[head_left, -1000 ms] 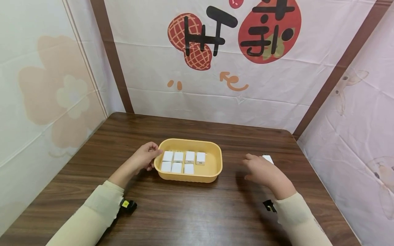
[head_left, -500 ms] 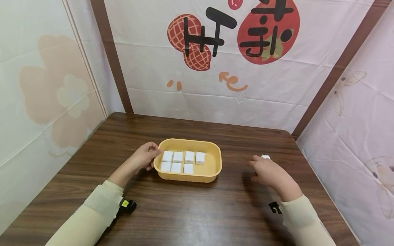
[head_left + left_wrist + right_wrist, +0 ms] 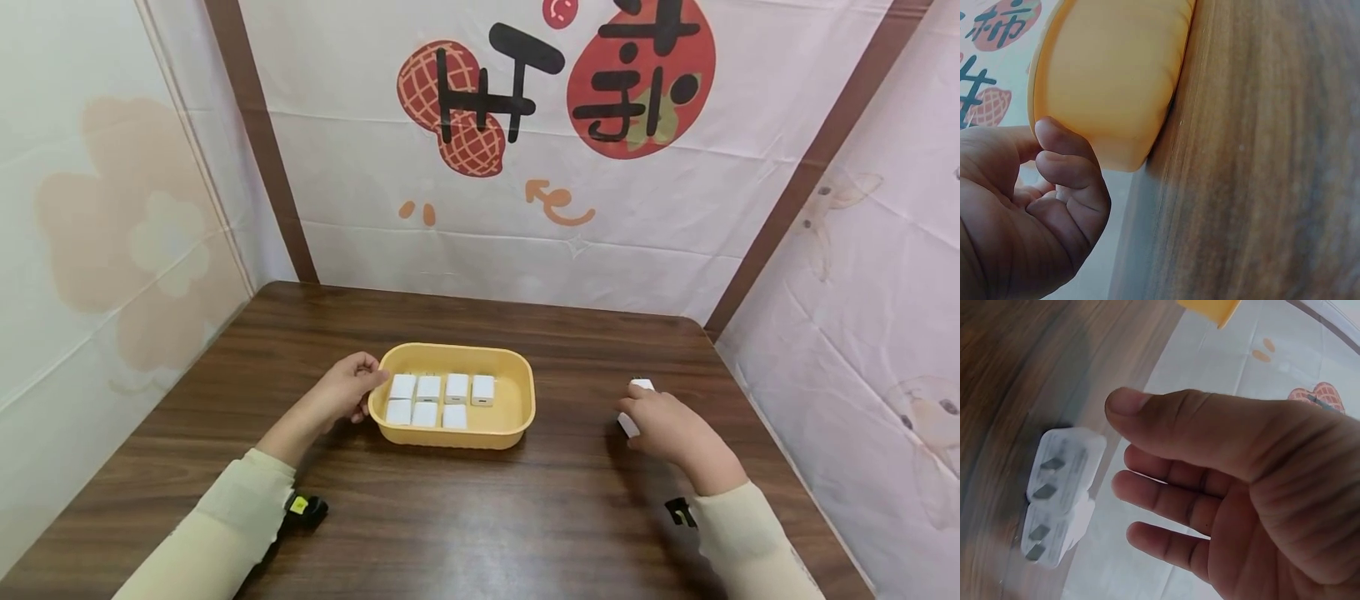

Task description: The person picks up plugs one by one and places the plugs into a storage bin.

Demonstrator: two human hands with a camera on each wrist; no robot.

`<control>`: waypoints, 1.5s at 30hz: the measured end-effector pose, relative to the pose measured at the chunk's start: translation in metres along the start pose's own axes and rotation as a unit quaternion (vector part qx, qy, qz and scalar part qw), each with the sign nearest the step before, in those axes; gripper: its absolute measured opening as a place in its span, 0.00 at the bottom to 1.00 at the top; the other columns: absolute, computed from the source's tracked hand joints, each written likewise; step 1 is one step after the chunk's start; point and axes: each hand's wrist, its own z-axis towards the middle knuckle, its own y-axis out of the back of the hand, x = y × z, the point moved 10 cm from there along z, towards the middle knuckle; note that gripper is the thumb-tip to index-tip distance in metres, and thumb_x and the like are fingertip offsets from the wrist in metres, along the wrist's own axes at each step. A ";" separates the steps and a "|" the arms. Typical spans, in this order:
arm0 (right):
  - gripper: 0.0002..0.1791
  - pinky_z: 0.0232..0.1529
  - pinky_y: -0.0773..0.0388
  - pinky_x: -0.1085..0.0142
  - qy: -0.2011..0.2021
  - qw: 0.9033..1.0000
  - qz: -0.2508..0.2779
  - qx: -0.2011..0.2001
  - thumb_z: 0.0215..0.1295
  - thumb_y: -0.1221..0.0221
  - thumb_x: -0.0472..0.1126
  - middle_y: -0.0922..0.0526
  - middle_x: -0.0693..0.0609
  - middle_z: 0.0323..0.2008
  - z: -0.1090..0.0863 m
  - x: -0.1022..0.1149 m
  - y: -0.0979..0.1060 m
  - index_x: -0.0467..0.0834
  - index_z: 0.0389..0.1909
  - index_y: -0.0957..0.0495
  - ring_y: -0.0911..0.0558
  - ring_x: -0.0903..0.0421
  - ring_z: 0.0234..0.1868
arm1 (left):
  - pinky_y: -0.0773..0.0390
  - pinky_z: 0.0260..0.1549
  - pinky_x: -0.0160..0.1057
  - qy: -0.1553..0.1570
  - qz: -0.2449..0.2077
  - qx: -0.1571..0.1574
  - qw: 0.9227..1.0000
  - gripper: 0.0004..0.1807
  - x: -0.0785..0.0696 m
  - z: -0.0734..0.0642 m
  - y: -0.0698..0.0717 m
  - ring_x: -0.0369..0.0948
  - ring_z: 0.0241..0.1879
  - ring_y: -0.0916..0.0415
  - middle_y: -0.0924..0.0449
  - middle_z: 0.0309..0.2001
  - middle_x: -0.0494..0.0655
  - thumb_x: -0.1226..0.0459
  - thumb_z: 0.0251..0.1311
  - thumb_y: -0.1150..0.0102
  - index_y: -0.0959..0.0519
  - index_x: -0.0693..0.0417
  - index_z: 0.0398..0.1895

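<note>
Starting at the left, we see a pale sleeve (image 3: 210,533) leading to the left hand (image 3: 344,390), whose thumb and curled index finger pinch the near-left end of a yellow tray (image 3: 515,404) at its rim. The tray sits on the dark wooden table (image 3: 450,517) and holds seven white plug adapters (image 3: 428,388): four in the far row, three in the near row, all toward the tray's left and middle, with bare floor at its right end.

Farther right, well apart from the tray, we find two loose white plugs (image 3: 1066,465) on the table, touching each other, their prongs facing our right wrist view. The right hand (image 3: 667,429) is over them, partly covering them from above. Its thumb and fingers are spread apart, holding nothing; in the wrist view we see the plugs just beyond its fingertips, near but apart.
</note>
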 end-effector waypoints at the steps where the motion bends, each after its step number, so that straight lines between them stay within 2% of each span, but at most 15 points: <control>1: 0.26 0.49 0.19 0.46 0.000 1.000 -0.004 0.000 0.53 0.23 0.38 0.20 0.43 0.49 0.000 -0.001 0.000 0.38 0.53 0.18 0.17 0.43 0.48 | 0.29 0.15 0.36 -0.001 -0.001 -0.001 1.000 0.15 0.000 -0.001 0.001 0.40 0.17 0.31 0.30 0.23 0.47 0.57 0.77 0.48 0.34 0.62 0.49; 6: 0.25 0.49 0.20 0.44 0.005 1.000 -0.023 -0.010 0.50 0.23 0.37 0.20 0.38 0.55 0.001 -0.003 -0.001 0.39 0.50 0.17 0.17 0.41 0.51 | 0.29 0.15 0.36 -0.004 0.002 -0.003 1.000 0.14 0.001 -0.002 0.003 0.40 0.17 0.31 0.30 0.22 0.47 0.58 0.78 0.48 0.35 0.62 0.48; 15: 0.25 0.49 0.19 0.45 -0.006 1.000 -0.001 -0.009 0.52 0.24 0.33 0.22 0.34 0.60 -0.001 -0.010 -0.007 0.38 0.52 0.17 0.17 0.38 0.52 | 0.29 0.15 0.36 -0.005 0.003 -0.001 1.000 0.14 -0.002 0.001 -0.001 0.40 0.17 0.31 0.30 0.23 0.47 0.58 0.78 0.49 0.35 0.62 0.49; 22: 0.23 0.51 0.20 0.44 0.003 1.000 -0.011 -0.027 0.50 0.23 0.33 0.21 0.36 0.58 0.000 -0.014 -0.008 0.39 0.49 0.17 0.18 0.39 0.53 | 0.29 0.15 0.35 -0.001 0.001 0.001 1.000 0.14 -0.001 0.000 -0.002 0.40 0.17 0.31 0.30 0.23 0.47 0.58 0.78 0.49 0.35 0.62 0.50; 25: 0.24 0.52 0.20 0.44 0.007 1.000 -0.007 -0.021 0.50 0.23 0.34 0.21 0.36 0.57 0.001 -0.015 -0.010 0.39 0.50 0.17 0.18 0.39 0.54 | 0.29 0.15 0.35 0.000 0.000 0.003 1.000 0.14 0.000 0.000 -0.003 0.40 0.17 0.31 0.30 0.23 0.47 0.58 0.78 0.49 0.35 0.62 0.49; 31: 0.23 0.49 0.19 0.46 0.014 1.000 -0.001 -0.016 0.50 0.23 0.33 0.20 0.41 0.51 0.004 -0.016 -0.007 0.40 0.49 0.16 0.17 0.41 0.50 | 0.29 0.15 0.35 -0.003 -0.003 -0.001 1.000 0.15 0.000 0.001 0.000 0.39 0.17 0.31 0.31 0.22 0.46 0.58 0.77 0.48 0.35 0.61 0.49; 38: 0.22 0.50 0.19 0.46 0.011 1.000 0.020 0.017 0.53 0.25 0.32 0.20 0.44 0.49 0.006 -0.019 -0.011 0.39 0.50 0.17 0.17 0.41 0.51 | 0.29 0.15 0.35 0.008 -0.008 0.003 1.000 0.14 0.003 0.002 -0.002 0.40 0.18 0.31 0.30 0.23 0.46 0.58 0.77 0.48 0.35 0.60 0.49; 45: 0.20 0.48 0.19 0.50 0.009 0.999 0.032 0.014 0.54 0.25 0.34 0.21 0.44 0.48 0.009 -0.019 -0.008 0.38 0.48 0.17 0.17 0.44 0.46 | 0.29 0.15 0.35 0.002 -0.009 0.002 1.000 0.14 0.002 0.002 -0.001 0.39 0.17 0.31 0.31 0.22 0.46 0.58 0.78 0.48 0.35 0.61 0.49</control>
